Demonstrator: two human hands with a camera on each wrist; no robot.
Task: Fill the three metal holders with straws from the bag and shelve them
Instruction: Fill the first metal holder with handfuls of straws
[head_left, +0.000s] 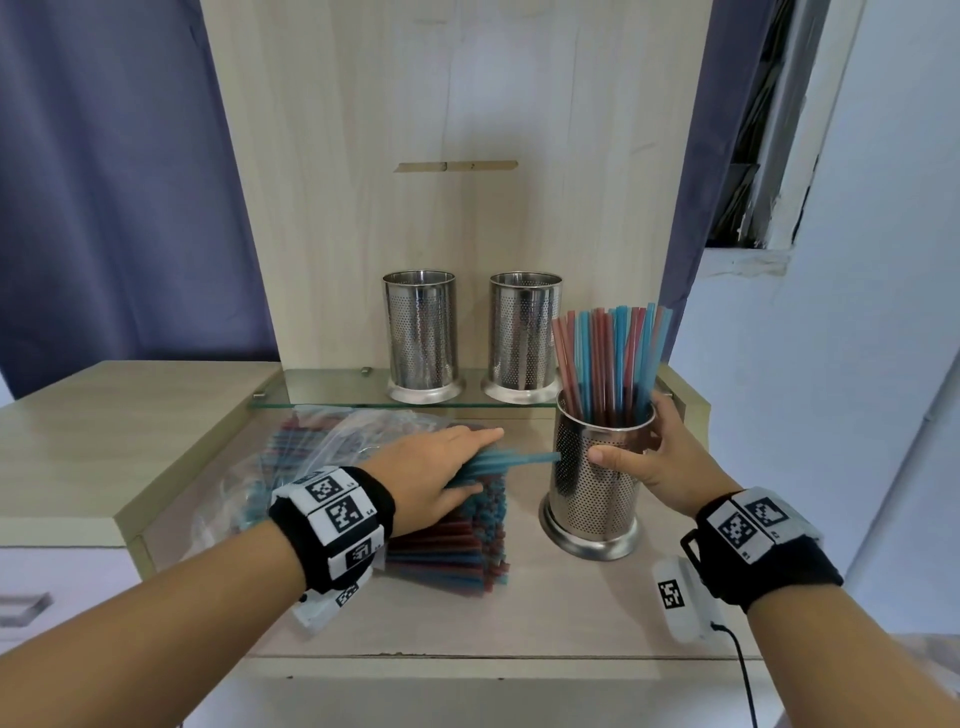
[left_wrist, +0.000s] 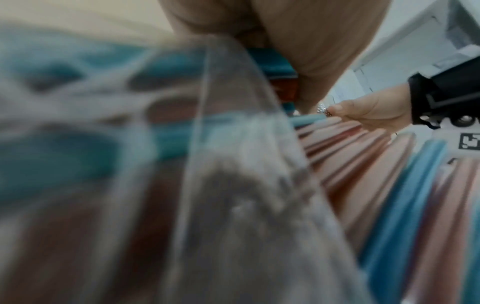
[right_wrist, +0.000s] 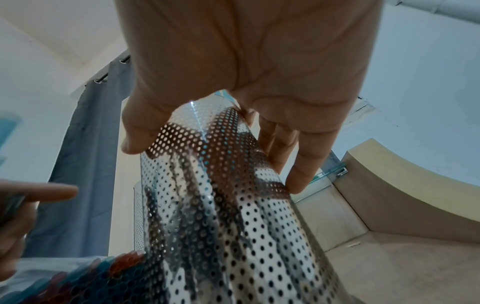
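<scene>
Two empty perforated metal holders (head_left: 421, 338) (head_left: 524, 338) stand on the glass shelf (head_left: 322, 389). A third holder (head_left: 597, 488) (right_wrist: 233, 205) stands on the desk below it, partly filled with red and blue straws (head_left: 608, 358). My right hand (head_left: 628, 441) (right_wrist: 217, 164) grips its upper wall, thumb in front, fingers behind. To its left lies the clear plastic bag (head_left: 332, 436) (left_wrist: 233, 144) with a stack of straws (head_left: 457, 551) (left_wrist: 363, 185) spilling from its mouth. My left hand (head_left: 483, 462) lies on the stack and pinches several blue straws (head_left: 519, 460) between flat fingers and thumb.
A wooden back panel (head_left: 452, 156) rises behind the shelf. A raised cabinet top (head_left: 104, 426) borders the recess on the left, a wooden ledge (right_wrist: 389, 185) on the right. Blue curtains (head_left: 104, 182) hang behind. A drawer handle (head_left: 21, 608) shows at lower left.
</scene>
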